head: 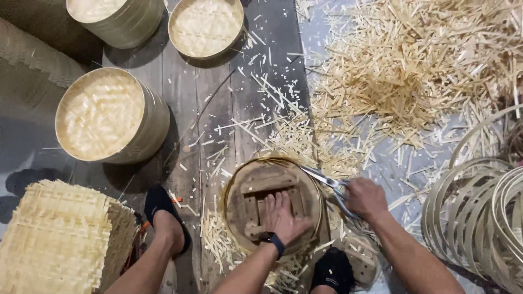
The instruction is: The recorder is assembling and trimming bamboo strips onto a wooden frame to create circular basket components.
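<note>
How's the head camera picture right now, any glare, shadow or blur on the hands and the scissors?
Head view: light is even, with soft shadows beside the stacked round baskets. No glare on the scissors. Left hand and right hand look slightly soft, and the bamboo scrap pile smears into fine blur. Edges curve a little.

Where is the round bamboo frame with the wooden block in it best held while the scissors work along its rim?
Probably from above, palm flat on the wooden block inside the round bamboo frame, as the left hand does now. The frame lies flat with its thin rim exposed, so pressing down pins it and leaves the edge free for the scissors in the right hand.
</note>
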